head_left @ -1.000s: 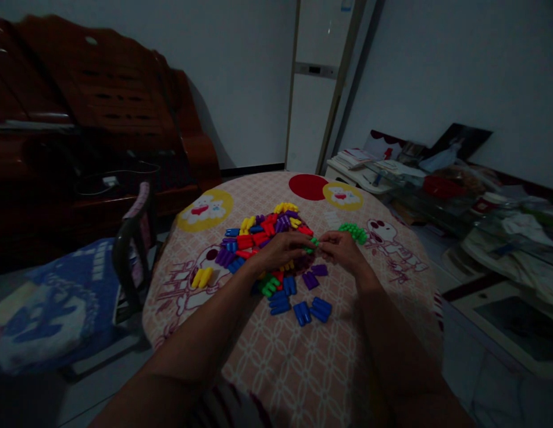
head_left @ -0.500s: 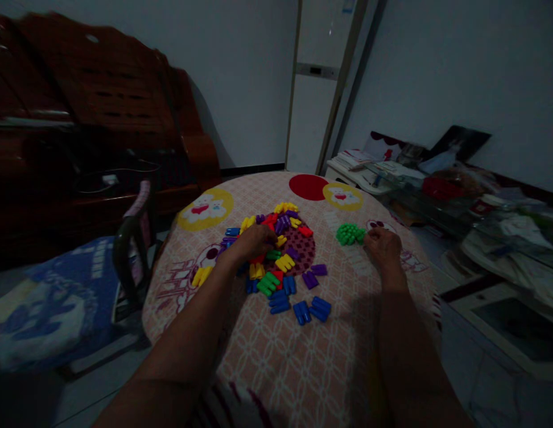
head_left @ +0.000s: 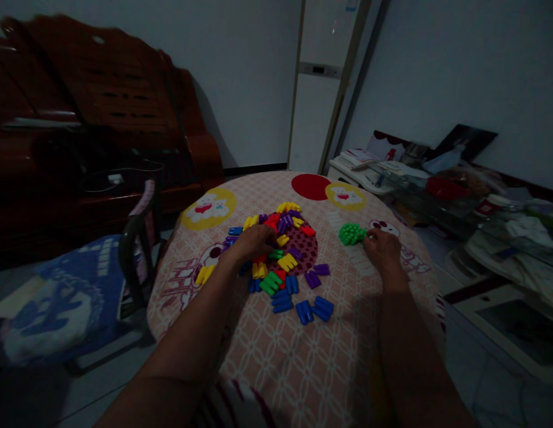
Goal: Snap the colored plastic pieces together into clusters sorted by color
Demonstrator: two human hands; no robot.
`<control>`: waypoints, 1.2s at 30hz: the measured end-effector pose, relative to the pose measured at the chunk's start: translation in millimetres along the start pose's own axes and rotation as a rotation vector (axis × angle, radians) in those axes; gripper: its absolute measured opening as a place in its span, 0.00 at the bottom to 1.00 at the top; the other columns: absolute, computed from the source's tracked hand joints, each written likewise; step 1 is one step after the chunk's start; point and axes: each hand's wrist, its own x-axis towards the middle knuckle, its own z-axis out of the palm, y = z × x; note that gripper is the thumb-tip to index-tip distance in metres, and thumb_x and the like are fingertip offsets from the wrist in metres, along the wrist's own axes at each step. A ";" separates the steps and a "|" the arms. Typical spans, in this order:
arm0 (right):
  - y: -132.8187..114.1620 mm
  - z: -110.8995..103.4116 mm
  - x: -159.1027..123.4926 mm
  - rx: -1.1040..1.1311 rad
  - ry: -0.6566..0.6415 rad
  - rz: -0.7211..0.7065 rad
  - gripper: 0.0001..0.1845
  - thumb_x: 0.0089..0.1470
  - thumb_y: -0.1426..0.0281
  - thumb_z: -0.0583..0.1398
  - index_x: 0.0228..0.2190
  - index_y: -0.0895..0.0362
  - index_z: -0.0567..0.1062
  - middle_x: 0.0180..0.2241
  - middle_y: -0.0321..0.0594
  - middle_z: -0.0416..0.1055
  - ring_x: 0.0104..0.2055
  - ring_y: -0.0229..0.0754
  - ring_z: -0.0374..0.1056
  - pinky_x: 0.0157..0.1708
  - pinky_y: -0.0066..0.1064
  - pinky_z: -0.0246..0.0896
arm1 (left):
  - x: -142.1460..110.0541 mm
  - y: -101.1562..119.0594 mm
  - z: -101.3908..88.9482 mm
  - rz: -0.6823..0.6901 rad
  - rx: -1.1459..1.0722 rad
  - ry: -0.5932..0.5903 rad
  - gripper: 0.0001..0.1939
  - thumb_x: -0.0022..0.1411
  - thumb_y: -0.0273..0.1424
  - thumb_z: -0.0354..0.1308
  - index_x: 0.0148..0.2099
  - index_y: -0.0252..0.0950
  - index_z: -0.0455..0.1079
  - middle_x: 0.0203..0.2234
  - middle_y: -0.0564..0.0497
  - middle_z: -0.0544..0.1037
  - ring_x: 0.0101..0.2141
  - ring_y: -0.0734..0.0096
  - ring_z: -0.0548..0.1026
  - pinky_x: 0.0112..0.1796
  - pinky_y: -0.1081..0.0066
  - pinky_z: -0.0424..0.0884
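Note:
My left hand reaches into a loose pile of plastic building blocks, its fingers curled downward. Its fingertips are partly hidden, so what they grip cannot be made out. Yellow blocks, purple blocks, blue blocks, a green block and red blocks lie around it. On the right, my right hand is closed in a pinch at the near right edge of a cluster of green building blocks. The green piece at the fingers touches the cluster.
A patterned cloth covers the round table. To the left stands a chair with a blue cloth, and behind it a wooden sofa. A cluttered glass shelf is on the right. A tall white cabinet unit stands behind.
The view has shifted slightly, moving everything a little to the right in the picture. Both hands stay at nearly the same spots; the left fingers have shifted slightly within the pile.

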 end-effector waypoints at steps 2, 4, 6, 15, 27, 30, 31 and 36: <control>-0.3 -1.2 0.1 -0.011 0.006 0.000 0.16 0.52 0.68 0.57 0.38 0.58 0.82 0.32 0.49 0.80 0.34 0.49 0.72 0.33 0.34 0.57 | 0.2 -0.7 0.6 0.006 -0.005 -0.002 0.13 0.53 0.28 0.65 0.43 0.37 0.79 0.42 0.46 0.82 0.42 0.60 0.78 0.41 0.70 0.71; -0.5 -1.2 -0.2 -0.024 0.002 -0.007 0.16 0.53 0.68 0.57 0.38 0.58 0.82 0.32 0.50 0.79 0.34 0.49 0.72 0.34 0.34 0.57 | 1.0 -1.6 1.9 0.022 -0.010 -0.005 0.12 0.54 0.28 0.64 0.42 0.37 0.80 0.41 0.47 0.83 0.41 0.61 0.78 0.41 0.70 0.71; -0.3 0.5 -0.8 -0.032 -0.009 -0.020 0.15 0.54 0.68 0.57 0.39 0.58 0.82 0.32 0.50 0.79 0.34 0.49 0.72 0.34 0.34 0.56 | 2.1 -2.8 3.6 0.029 -0.010 -0.012 0.12 0.54 0.28 0.63 0.42 0.38 0.80 0.41 0.48 0.83 0.41 0.61 0.78 0.40 0.71 0.70; -1.7 6.4 -0.4 -0.019 0.034 0.008 0.14 0.54 0.68 0.56 0.37 0.58 0.80 0.30 0.48 0.78 0.30 0.47 0.69 0.30 0.34 0.51 | 0.3 -5.1 2.3 0.040 -0.084 0.012 0.12 0.53 0.25 0.63 0.41 0.40 0.82 0.37 0.50 0.84 0.38 0.64 0.79 0.40 0.73 0.69; -41.1 11.9 -4.0 0.176 0.132 -0.191 0.15 0.55 0.65 0.53 0.30 0.57 0.79 0.25 0.44 0.75 0.26 0.43 0.68 0.30 0.31 0.51 | 2.7 4.3 7.4 0.078 -0.057 -0.049 0.11 0.55 0.31 0.63 0.41 0.37 0.81 0.34 0.50 0.83 0.35 0.66 0.78 0.35 0.73 0.67; -45.8 8.8 -4.2 0.234 0.101 -0.193 0.14 0.54 0.65 0.55 0.29 0.57 0.79 0.25 0.44 0.76 0.27 0.43 0.68 0.31 0.32 0.54 | 0.4 5.0 6.3 0.093 -0.028 -0.101 0.13 0.49 0.30 0.66 0.40 0.38 0.82 0.33 0.49 0.83 0.34 0.65 0.78 0.32 0.73 0.65; -48.6 6.7 -4.6 0.273 0.081 -0.187 0.14 0.54 0.65 0.55 0.29 0.57 0.79 0.25 0.44 0.76 0.27 0.43 0.68 0.32 0.32 0.55 | -0.2 5.4 6.3 0.089 -0.031 -0.100 0.12 0.49 0.30 0.66 0.39 0.37 0.81 0.32 0.49 0.83 0.34 0.65 0.78 0.31 0.73 0.65; -77.7 -4.5 -12.8 0.664 -0.199 -0.208 0.11 0.51 0.64 0.60 0.30 0.56 0.81 0.26 0.40 0.76 0.29 0.42 0.69 0.32 0.31 0.61 | 0.4 7.1 5.1 0.066 -0.111 -0.027 0.07 0.50 0.29 0.64 0.34 0.35 0.78 0.27 0.50 0.81 0.29 0.68 0.75 0.29 0.73 0.63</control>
